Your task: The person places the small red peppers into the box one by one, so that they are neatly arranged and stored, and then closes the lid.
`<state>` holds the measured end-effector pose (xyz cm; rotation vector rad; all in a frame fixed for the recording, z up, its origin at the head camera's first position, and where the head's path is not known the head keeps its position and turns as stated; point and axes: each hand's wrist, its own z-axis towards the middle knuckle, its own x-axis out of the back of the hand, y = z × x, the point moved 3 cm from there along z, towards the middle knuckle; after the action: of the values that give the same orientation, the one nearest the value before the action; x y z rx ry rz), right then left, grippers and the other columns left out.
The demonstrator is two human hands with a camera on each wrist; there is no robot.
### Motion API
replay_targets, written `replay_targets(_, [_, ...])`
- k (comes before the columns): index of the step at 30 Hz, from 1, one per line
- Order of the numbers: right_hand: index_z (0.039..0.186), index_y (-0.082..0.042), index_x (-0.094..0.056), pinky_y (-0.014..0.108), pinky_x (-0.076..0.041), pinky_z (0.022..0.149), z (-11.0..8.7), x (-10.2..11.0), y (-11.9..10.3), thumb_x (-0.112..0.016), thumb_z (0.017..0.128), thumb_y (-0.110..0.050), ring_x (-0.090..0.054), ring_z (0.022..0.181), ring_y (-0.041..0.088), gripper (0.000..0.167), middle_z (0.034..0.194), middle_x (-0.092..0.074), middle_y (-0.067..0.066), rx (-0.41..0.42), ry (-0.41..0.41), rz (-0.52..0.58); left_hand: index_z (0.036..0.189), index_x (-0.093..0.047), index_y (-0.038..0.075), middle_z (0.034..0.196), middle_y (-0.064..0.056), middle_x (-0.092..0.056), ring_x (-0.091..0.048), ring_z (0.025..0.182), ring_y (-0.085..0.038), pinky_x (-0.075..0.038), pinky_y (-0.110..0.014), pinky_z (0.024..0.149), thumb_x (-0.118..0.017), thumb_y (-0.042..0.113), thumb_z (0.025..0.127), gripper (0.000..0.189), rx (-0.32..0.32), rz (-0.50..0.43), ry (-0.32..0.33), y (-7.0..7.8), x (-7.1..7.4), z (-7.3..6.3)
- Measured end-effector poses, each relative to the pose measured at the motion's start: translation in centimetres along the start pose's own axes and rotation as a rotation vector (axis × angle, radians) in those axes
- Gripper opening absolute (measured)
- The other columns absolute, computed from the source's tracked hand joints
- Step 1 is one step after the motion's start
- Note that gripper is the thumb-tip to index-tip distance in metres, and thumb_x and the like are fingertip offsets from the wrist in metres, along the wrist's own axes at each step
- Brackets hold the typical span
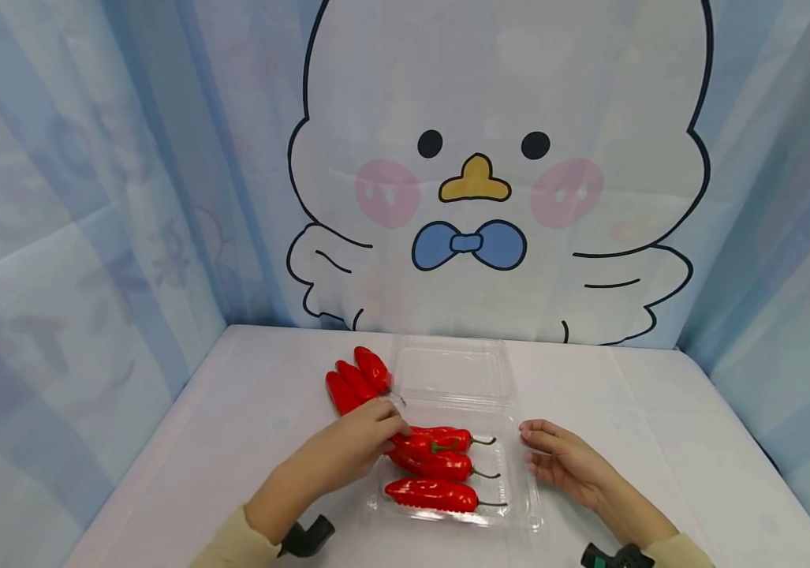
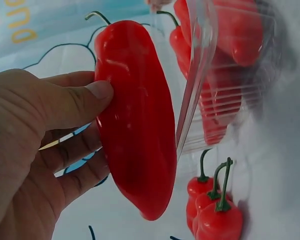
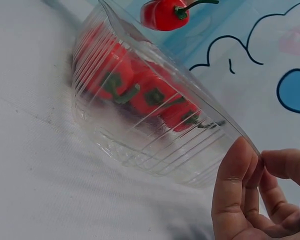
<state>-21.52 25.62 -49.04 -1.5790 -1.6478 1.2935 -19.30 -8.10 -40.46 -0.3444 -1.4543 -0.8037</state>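
My left hand (image 1: pixel 360 443) pinches a red pepper (image 2: pixel 135 120) between thumb and fingers, and holds it over the left side of a clear plastic container (image 1: pixel 534 505). In the left wrist view the pepper's green stem points up and its tip down. Inside the container lie three more red peppers (image 1: pixel 433 495), side by side with stems to the right. At the container's right edge, my right hand (image 1: pixel 569 467) pinches the thin rim (image 3: pixel 240 131) between thumb and fingertips.
The container's clear lid (image 1: pixel 454 371) lies folded back behind it. Three red peppers (image 1: pixel 372 369) rest on the white table (image 1: pixel 234 442) at the back left. A curtain with a cartoon bird (image 1: pixel 475 292) stands along the table's far edge.
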Motion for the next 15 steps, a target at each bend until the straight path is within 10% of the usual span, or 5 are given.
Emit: replay_targets(15, [0.111, -0.009, -0.061, 0.019, -0.060, 0.077, -0.1, 0.0, 0.0, -0.053, 0.109, -0.019, -0.065, 0.084, 0.005, 0.013, 0.099, -0.063, -0.004, -0.008, -0.073, 0.040, 0.117, -0.069, 0.024, 0.110, 0.004, -0.065, -0.059, 0.103, -0.008, -0.054, -0.016, 0.090, -0.077, 0.013, 0.093, 0.027, -0.065, -0.015, -0.037, 2.2, -1.8, 1.4])
